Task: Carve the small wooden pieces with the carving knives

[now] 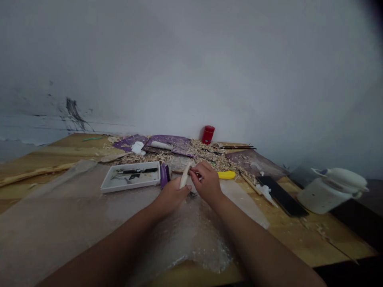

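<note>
**Wood piece:** pale, long, curved carving piece point(185, 176), held upright-tilted above the plastic sheet, near the middle of the tabletop point(299, 235).

**Left hand:** left hand point(170, 197) clamped around the lower part of the wood piece, fingers wrapped on it.

**Right hand:** right hand point(206, 183) closed, fingers pinching a small dark tool point(194, 173) against the upper part of the wood piece. Tool mostly hidden by the fingers; exact kind cannot be told. The two hands are just beside each other, nearly touching.

**Under the hands:** crinkled clear plastic sheet point(191, 235), with a wider brownish sheet point(60, 215) spreading left.

**White tray:** shallow, rectangular white tray point(103, 185), left of the hands. Holds a black-handled tool point(137, 170) and several small dark and metal bits.

**Beside the tray:** small purple object point(163, 176), standing just right of it.

**Red canister:** red lidded canister point(208, 134), upright against the wall point(191, 67). Contents hidden.

**White pot:** white lidded pot point(332, 189), at the far right, tilted in view. Contents hidden.

**Back of tabletop:** wood shavings point(206, 155) heaped across purple paper point(167, 141), with a white cylinder point(161, 145) lying on it.

**Right of hands:** yellow handle point(226, 174) among the shavings; flat black board point(281, 195) nearer the edge.
</note>
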Motion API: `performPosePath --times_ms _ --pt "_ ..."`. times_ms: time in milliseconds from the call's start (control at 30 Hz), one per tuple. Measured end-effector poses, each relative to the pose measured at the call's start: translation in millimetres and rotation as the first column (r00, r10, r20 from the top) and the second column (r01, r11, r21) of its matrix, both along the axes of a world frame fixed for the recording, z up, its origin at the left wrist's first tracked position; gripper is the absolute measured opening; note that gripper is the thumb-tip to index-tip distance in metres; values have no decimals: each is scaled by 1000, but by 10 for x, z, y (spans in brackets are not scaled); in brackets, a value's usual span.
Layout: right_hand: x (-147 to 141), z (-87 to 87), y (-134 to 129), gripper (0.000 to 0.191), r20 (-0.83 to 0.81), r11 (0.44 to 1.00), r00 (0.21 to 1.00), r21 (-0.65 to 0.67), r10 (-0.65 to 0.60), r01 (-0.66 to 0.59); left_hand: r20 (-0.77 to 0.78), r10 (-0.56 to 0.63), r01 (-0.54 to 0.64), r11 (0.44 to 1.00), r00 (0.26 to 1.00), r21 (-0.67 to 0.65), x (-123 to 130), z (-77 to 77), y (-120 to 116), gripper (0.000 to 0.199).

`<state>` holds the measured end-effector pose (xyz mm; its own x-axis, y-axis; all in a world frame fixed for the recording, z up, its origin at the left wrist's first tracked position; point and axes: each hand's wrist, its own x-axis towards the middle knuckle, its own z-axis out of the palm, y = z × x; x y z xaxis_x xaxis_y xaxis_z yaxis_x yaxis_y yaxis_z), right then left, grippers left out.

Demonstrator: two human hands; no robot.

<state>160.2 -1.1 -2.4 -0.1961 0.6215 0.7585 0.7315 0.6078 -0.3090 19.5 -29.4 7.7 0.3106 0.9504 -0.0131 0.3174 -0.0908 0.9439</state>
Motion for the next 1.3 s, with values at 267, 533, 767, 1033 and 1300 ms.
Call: performPosePath --times_ms 267,533,767,1033,1300 --pt "48 86 11 13 6 986 990 -87 143 -142 -98 -17 34 984 995 176 -35 -66 69 21" --pt "207 140 116 15 -121 886 942 -322 312 -335 -129 -78 96 986 989 139 -52 -97 76 23" --pt "224 81 160 14 -196 823 946 -468 258 -322 -56 -85 87 996 995 35 -28 -46 26 21" --pt "-53 -10 19 14 75 986 989 -98 -127 134 -22 -28 28 1000 999 -15 9 -43 19 21" --pt "-95 34 -83 14 217 956 932 113 -289 270 0 -38 38 999 999 39 18 -12 -2 18"
